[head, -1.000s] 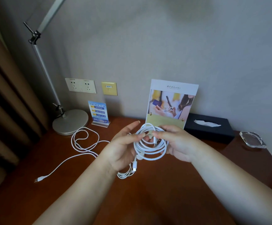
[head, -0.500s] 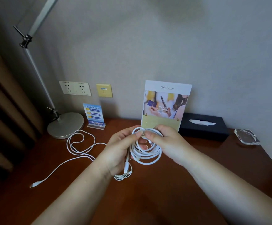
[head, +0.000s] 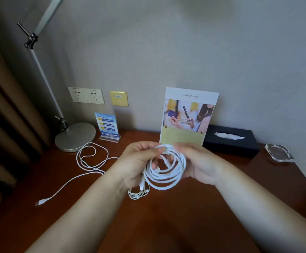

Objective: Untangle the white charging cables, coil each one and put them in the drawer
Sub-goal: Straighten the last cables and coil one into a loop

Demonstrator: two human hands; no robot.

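I hold a coiled white cable [head: 166, 172] above the wooden desk [head: 185, 216]. My left hand [head: 137, 165] pinches the coil's top left, and one plug end hangs down below that hand. My right hand [head: 201, 165] grips the coil's right side. Under my left hand a small, thinner white cable bundle [head: 138, 194] lies on the desk. A third white cable [head: 88, 161] sprawls loose at the left, looping near the lamp base, with its plug [head: 41, 202] lying toward the desk's front left. No drawer is in view.
A lamp with a round metal base [head: 75, 136] stands at the back left beside a small blue sign [head: 107, 127]. A tall card stand [head: 187, 119], a black tissue box [head: 230, 140] and a glass ashtray [head: 279, 152] line the back wall. A curtain hangs left.
Both hands have lowered the coil slightly and closed in on its top, and my left fingers have curled around the strands. The cables on the desk have not moved.
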